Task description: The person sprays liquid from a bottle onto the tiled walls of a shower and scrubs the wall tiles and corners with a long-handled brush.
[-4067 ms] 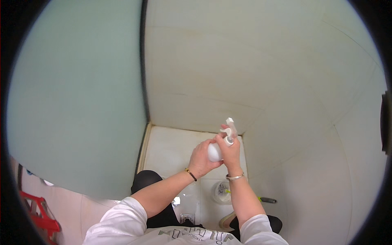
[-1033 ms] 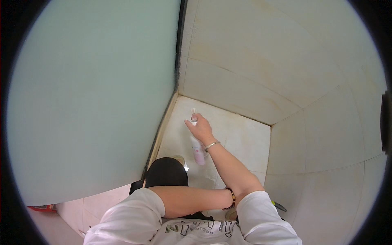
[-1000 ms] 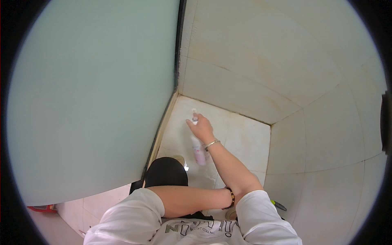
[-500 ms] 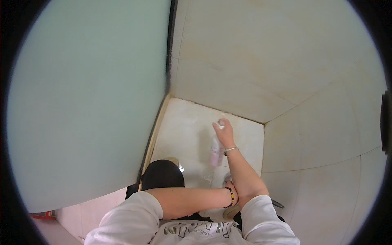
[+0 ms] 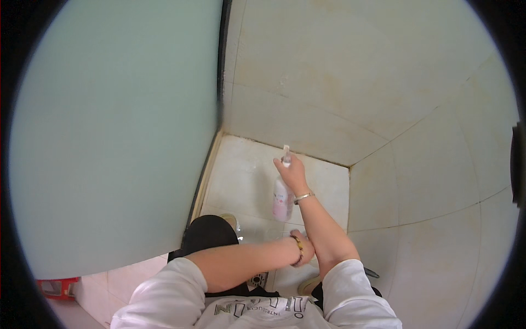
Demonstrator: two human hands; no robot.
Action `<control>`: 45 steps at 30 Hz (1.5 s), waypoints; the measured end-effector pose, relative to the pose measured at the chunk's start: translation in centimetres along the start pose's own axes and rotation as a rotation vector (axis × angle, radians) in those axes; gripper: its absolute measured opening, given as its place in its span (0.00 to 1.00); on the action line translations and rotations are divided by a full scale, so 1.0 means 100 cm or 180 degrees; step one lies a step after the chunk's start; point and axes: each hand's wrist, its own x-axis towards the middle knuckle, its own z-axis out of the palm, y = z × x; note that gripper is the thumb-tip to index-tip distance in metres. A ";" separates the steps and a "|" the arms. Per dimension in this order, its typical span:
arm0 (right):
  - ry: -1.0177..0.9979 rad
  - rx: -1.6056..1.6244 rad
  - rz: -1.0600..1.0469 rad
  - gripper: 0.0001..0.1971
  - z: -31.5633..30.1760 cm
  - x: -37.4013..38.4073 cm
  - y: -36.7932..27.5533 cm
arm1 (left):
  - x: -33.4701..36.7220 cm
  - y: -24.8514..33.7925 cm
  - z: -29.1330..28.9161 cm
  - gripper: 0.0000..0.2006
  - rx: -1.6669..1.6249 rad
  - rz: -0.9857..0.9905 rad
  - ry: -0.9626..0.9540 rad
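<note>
We see only part of the left hand [image 5: 302, 245], its fingers hidden by the right forearm [image 5: 327, 233]; the right hand [image 5: 292, 172] covers some of the bottle [image 5: 281, 203].

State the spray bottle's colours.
The spray bottle is white above, pink toward its base; seen in the head view.

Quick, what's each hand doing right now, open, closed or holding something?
Left hand: partly hidden by the right forearm; open or closed cannot be told.
Right hand: closed, holding the spray bottle near its top.
</note>
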 end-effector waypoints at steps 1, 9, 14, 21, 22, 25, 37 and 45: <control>0.0010 0.0091 -0.0118 0.19 -0.003 -0.010 0.009 | -0.020 -0.009 -0.009 0.15 -0.0415 -0.0063 0.0298; 0.0625 0.0814 -0.0287 0.19 -0.034 -0.019 -0.066 | -0.218 0.043 -0.028 0.10 -0.5593 0.2208 0.4047; 0.0120 -0.0380 0.0256 0.17 -0.020 -0.032 -0.040 | -0.265 0.076 -0.036 0.11 -0.4878 0.3457 0.3705; 0.0549 0.0439 -0.0764 0.16 -0.013 -0.056 -0.085 | -0.246 0.102 -0.044 0.12 -0.4673 0.4160 0.2409; 0.0476 0.0468 -0.0702 0.16 -0.007 -0.057 -0.095 | -0.245 0.105 -0.047 0.12 -0.4696 0.4150 0.2308; 0.0306 0.0543 -0.0566 0.15 -0.004 -0.058 -0.108 | -0.242 0.110 -0.063 0.13 -0.4811 0.4155 0.2114; 0.0408 0.0062 -0.0162 0.13 -0.020 -0.041 -0.119 | -0.218 0.138 -0.045 0.23 -0.5313 0.4329 0.2684; 0.0567 0.0470 -0.0333 0.15 -0.003 -0.061 -0.089 | -0.188 0.127 0.015 0.22 -0.4544 0.4460 0.2714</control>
